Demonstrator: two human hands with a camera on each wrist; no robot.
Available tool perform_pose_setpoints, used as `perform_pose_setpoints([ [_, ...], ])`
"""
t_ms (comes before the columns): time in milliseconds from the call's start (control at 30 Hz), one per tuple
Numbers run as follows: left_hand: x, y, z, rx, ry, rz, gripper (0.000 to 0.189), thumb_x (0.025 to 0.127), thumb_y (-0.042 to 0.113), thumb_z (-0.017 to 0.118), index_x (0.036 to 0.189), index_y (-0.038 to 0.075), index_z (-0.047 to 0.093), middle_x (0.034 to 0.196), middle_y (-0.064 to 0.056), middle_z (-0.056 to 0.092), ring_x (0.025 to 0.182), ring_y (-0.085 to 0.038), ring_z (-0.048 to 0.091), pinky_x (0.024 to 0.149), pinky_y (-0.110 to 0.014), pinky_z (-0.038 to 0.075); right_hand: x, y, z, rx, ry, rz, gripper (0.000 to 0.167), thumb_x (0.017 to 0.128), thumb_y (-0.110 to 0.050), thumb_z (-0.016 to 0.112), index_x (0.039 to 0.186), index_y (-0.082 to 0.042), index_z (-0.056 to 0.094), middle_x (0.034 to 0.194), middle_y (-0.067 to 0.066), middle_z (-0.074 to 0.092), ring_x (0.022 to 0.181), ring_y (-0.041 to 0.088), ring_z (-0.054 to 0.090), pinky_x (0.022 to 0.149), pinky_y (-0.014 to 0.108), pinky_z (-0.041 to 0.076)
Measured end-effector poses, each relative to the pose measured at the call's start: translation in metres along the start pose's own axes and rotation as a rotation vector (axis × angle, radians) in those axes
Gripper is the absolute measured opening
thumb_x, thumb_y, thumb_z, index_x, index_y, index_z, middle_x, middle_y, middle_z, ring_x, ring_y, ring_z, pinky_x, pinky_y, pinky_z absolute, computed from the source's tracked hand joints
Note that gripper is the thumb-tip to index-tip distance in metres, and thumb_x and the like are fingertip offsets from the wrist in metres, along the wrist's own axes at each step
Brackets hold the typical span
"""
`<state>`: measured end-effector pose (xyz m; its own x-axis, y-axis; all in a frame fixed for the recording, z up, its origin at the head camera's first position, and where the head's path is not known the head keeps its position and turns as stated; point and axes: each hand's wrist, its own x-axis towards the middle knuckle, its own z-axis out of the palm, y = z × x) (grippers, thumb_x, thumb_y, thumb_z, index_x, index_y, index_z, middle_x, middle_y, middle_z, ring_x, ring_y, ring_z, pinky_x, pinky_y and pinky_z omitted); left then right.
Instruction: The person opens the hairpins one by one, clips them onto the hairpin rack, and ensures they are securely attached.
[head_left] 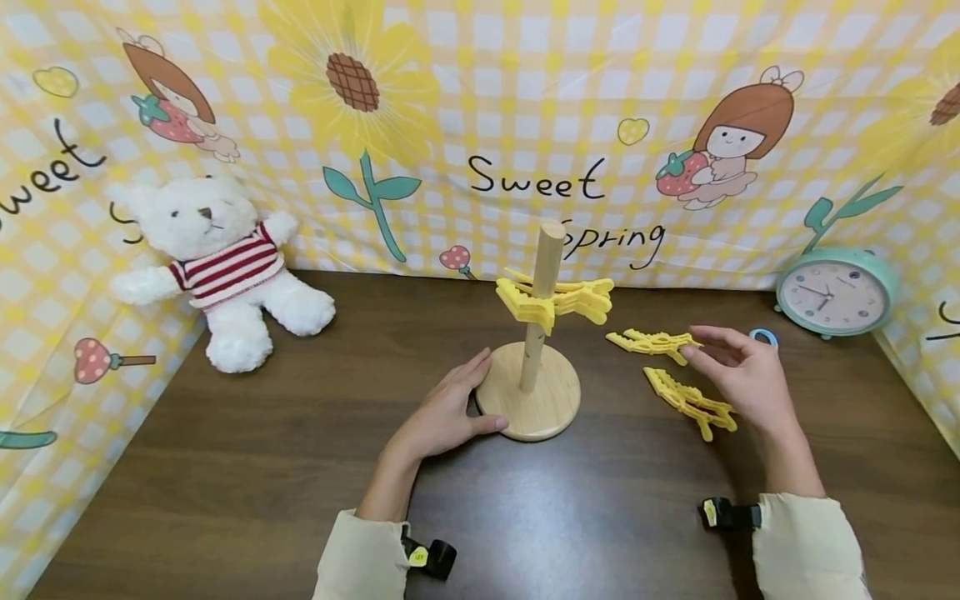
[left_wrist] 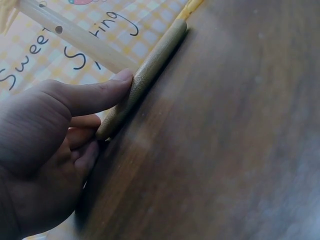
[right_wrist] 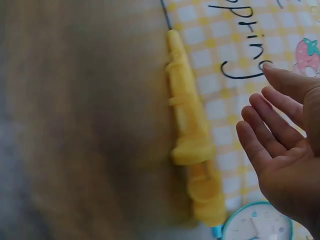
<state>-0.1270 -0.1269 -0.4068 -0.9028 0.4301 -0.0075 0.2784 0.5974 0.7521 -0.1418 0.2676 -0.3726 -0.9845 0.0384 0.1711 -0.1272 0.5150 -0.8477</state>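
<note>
A wooden stand with a round base [head_left: 542,408] and an upright pole [head_left: 544,275] stands mid-table. Yellow plastic clips [head_left: 558,300] are clamped on the pole. My left hand [head_left: 468,400] rests against the base's left rim, thumb at the front; in the left wrist view the thumb of that hand [left_wrist: 92,117] presses on the base's rim [left_wrist: 150,65]. Two loose yellow clips lie to the right, one farther [head_left: 651,342], one nearer [head_left: 690,402]. My right hand [head_left: 712,348] hovers open between them and holds nothing. The right wrist view shows its palm [right_wrist: 280,135] beside a clip [right_wrist: 192,145].
A white teddy bear [head_left: 217,267] leans at the back left. A mint alarm clock [head_left: 834,292] stands at the back right, with a small blue ring [head_left: 763,336] in front of it. A patterned cloth backdrop [head_left: 480,125] walls the dark wooden table [head_left: 300,467].
</note>
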Motion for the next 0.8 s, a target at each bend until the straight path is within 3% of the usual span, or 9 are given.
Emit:
perform_pose_setpoints([
  [167,0.0,0.001,0.0,-0.004,-0.002,-0.001,0.09,0.088,0.028,0.082,0.157,0.0,0.031,0.167,-0.008,0.023,0.152,-0.03,0.021,0.119,-0.051,0.023,0.003,0.007,0.001,-0.064,-0.013,0.035,0.048,0.097,-0.027,0.072,0.132,0.004,0.064,0.13,0.024,0.063,0.106,0.001,0.061,0.078,0.009,0.049],
  [333,0.0,0.0,0.0,-0.015,-0.001,-0.008,0.09,0.088,0.028,0.082,0.157,0.0,0.032,0.167,-0.007,0.023,0.152,-0.03,0.021,0.119,-0.05,0.023,0.006,0.011,0.002,-0.092,-0.027,0.04,0.049,0.097,-0.026,0.072,0.132,0.006,0.063,0.131,0.027,0.062,0.107,0.006,0.063,0.077,0.007,0.047],
  [567,0.0,0.0,-0.001,-0.006,0.001,0.0,0.089,0.088,0.027,0.082,0.157,-0.001,0.032,0.167,-0.009,0.023,0.152,-0.031,0.021,0.119,-0.051,0.023,0.006,0.017,0.003,-0.121,-0.082,0.09,0.056,0.097,-0.03,0.071,0.136,0.008,0.059,0.135,0.029,0.059,0.12,0.041,0.059,0.075,0.006,0.046],
  [800,-0.001,0.001,-0.002,-0.017,-0.002,0.002,0.089,0.088,0.027,0.082,0.156,-0.002,0.033,0.166,-0.01,0.024,0.152,-0.031,0.021,0.119,-0.051,0.023,0.007,0.02,0.005,-0.117,-0.143,0.099,0.06,0.098,-0.028,0.07,0.141,0.01,0.053,0.134,0.033,0.057,0.122,0.047,0.057,0.075,0.005,0.044],
])
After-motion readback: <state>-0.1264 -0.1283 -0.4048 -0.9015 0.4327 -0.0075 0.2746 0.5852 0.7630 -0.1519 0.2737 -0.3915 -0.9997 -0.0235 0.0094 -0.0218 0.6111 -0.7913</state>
